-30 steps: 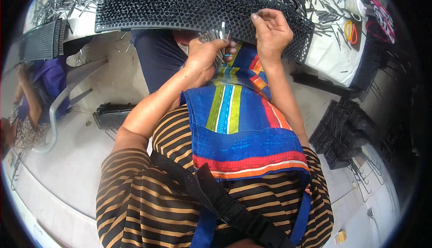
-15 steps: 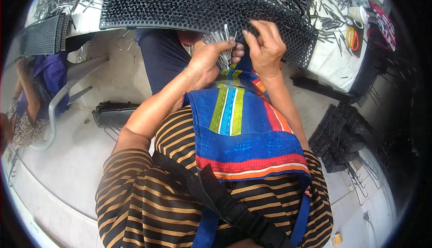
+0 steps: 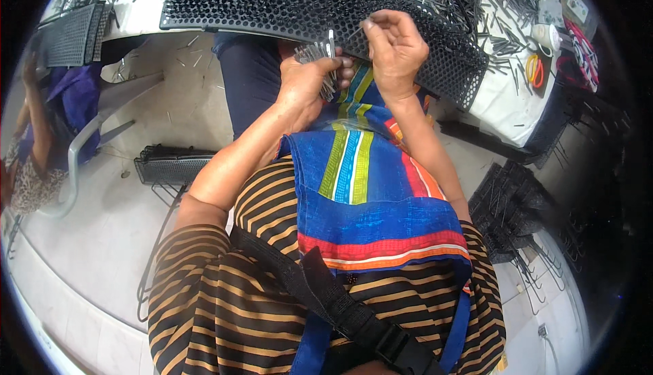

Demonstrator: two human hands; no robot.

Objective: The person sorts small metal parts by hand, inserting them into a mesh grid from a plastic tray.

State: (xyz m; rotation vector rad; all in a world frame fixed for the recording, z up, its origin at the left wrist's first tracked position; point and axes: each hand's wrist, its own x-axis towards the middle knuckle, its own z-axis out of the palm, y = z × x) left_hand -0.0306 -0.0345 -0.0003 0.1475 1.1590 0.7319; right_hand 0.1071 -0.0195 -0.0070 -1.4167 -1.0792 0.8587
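My left hand [image 3: 304, 84] is closed round a bundle of thin silvery-grey metal sticks [image 3: 314, 52], fanned out above the thumb. Over the near edge of a long black perforated tray [image 3: 469, 90], my right hand [image 3: 396, 52] has thumb and forefinger pinched together. What the pinch holds, if anything, is too small to make out. Dark upright sticks [image 3: 252, 4] crowd the tray's holes on the left and middle, while bare holes show toward its right end. The tray slants across the table's front edge, above my lap.
Loose dark sticks [image 3: 503, 38] lie heaped on the white-covered table [image 3: 507, 106]. Orange-handled scissors [image 3: 534, 71] and a white cup [image 3: 544, 35] are at the right. Black racks stand on the floor on both sides [image 3: 178, 167]. Another person's arm [image 3: 41, 126] shows at far left, by a second perforated tray [image 3: 71, 38].
My right hand has moved slightly up and left, its fingers closer together over the tray. My left hand has shifted a little left with its bundle. The view has shifted slightly.
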